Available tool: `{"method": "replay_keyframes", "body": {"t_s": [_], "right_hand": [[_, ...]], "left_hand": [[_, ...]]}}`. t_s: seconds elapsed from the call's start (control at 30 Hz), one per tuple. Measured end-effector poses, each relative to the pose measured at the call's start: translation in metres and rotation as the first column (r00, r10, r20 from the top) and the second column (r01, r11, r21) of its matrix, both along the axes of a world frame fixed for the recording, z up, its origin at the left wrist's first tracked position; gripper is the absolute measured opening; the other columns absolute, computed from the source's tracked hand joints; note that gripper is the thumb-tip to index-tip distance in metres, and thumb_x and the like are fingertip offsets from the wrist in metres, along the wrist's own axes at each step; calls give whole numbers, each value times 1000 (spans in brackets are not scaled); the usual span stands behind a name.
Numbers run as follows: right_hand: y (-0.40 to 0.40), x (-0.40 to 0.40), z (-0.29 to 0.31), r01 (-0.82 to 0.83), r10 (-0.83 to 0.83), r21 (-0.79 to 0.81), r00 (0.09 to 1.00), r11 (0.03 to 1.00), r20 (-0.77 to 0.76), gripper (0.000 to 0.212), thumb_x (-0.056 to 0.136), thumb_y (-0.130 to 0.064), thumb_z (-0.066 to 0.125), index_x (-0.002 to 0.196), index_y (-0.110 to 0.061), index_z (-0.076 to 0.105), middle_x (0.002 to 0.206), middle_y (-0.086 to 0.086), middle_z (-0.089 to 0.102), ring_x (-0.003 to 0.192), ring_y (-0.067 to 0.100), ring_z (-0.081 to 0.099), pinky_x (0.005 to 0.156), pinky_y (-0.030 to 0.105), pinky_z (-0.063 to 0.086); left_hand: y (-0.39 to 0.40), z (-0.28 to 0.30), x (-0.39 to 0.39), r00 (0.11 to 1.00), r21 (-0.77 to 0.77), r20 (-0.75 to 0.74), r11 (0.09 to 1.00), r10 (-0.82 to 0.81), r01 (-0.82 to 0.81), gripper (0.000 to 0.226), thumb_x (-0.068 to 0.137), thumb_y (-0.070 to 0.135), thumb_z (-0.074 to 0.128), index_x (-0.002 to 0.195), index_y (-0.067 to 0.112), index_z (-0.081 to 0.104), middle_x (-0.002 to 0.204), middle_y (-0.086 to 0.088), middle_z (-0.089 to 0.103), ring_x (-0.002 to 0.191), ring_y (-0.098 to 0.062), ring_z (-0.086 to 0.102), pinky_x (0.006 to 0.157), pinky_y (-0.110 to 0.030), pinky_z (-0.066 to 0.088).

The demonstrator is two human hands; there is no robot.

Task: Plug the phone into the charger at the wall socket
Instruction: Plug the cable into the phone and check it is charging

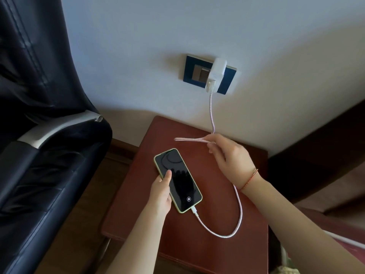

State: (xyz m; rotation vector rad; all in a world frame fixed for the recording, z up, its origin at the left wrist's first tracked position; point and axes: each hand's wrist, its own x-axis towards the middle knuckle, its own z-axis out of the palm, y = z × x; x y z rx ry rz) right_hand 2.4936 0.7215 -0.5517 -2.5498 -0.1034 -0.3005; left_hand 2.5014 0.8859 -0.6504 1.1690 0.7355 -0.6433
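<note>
A phone [180,184] in a pale green case lies screen up on the brown stool [150,218]. My left hand [161,194] holds its left edge, thumb on the dark screen. A white connector [194,211] sits in the phone's bottom port. From it a pink braided cable [240,212] loops over the stool and up to my right hand [229,155], which pinches a folded bend of it above the stool. The cable rises on to a white charger [216,73] plugged into the dark blue wall socket [192,71].
A black leather armchair [39,135] with a metal armrest stands at the left, close to the stool. A dark wooden panel [325,155] runs along the wall at the right. Wood floor [79,224] shows between chair and stool.
</note>
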Motion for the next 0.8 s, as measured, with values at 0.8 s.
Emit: {"method": "replay_keyframes", "body": {"t_s": [0.8], "right_hand": [[24, -23, -94, -41, -23, -202, 952, 979, -304, 18, 87, -13, 58, 102, -4, 62, 97, 13, 63, 91, 30, 59, 69, 37, 49]], "left_hand": [[9, 2, 13, 797, 764, -113, 461, -593, 452, 50, 92, 46, 39, 82, 2, 59, 70, -8, 66, 69, -23, 70, 51, -25, 49]]}}
